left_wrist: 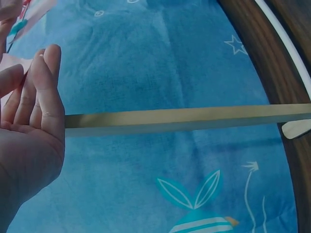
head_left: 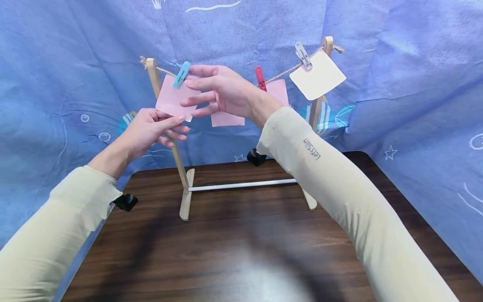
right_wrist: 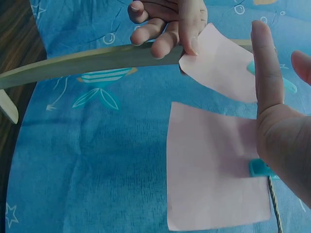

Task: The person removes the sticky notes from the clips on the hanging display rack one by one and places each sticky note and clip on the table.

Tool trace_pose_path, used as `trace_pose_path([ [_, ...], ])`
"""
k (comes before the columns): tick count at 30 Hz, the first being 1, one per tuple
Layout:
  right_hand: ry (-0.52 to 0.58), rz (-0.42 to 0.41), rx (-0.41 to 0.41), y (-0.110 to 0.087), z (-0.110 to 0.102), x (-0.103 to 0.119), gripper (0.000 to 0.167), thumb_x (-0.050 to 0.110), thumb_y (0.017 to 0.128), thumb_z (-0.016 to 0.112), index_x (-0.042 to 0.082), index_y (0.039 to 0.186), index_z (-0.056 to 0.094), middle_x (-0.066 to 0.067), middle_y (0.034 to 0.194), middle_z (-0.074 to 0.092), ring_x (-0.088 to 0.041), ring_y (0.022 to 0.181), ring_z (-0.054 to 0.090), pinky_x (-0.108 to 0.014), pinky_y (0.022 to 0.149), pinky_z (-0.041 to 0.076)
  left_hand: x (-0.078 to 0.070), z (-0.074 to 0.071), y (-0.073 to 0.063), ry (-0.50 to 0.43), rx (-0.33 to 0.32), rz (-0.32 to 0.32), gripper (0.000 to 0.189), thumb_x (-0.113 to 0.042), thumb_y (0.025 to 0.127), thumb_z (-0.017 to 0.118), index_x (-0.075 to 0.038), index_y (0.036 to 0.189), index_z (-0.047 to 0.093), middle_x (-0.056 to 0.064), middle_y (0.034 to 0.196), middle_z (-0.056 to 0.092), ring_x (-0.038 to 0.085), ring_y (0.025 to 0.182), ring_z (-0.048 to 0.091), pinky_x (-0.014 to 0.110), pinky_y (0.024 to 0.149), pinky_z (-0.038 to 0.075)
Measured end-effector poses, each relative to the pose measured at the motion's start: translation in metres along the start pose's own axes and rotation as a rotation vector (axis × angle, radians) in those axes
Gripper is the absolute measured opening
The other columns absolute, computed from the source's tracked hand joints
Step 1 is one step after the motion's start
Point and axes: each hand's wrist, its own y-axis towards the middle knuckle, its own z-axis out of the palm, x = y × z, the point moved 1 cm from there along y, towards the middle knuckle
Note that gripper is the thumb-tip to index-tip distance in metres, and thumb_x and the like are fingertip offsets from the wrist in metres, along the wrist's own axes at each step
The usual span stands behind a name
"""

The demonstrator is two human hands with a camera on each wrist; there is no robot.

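Note:
A pink paper hangs at the left end of a twine line, with a light blue clothespin at its top. My left hand pinches the lower edge of this paper between thumb and fingers; the right wrist view shows the thumb flat on the corner. Beside the clothespin, my right hand has its fingers loosely extended and spread, fingertips close to the clip and grasping nothing. Behind it hangs another pink paper with a teal clothespin, partly hidden by the right hand.
The twine runs between two wooden posts joined by a white bar on a dark wooden table. Farther right hang a pink paper with a red clothespin and a white paper with a grey clothespin. Blue cloth stands behind.

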Motion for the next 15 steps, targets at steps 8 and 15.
trace_pose_path([
  [8,0.02,-0.027,-0.097,0.003,0.006,0.007,0.062,0.007,0.098,0.067,0.017,0.154,0.042,-0.006,0.127,0.066,-0.036,0.107,0.069,-0.044,0.078,0.061,-0.007,-0.007,-0.001,0.045,0.01,0.012,0.03,-0.032,0.098,0.069,-0.009,0.116,0.073,0.007,0.099,0.078,0.02,0.088,0.076,0.034,0.065,0.062],
  [15,0.012,-0.018,-0.167,0.007,0.011,0.01,0.053,0.016,0.097,0.07,0.022,0.147,0.052,-0.003,0.123,0.068,-0.033,0.104,0.071,-0.04,0.071,0.062,-0.012,-0.006,0.0,0.075,0.048,-0.022,0.035,-0.038,0.099,0.067,-0.009,0.117,0.073,0.006,0.102,0.077,0.019,0.093,0.075,0.036,0.066,0.062],
])
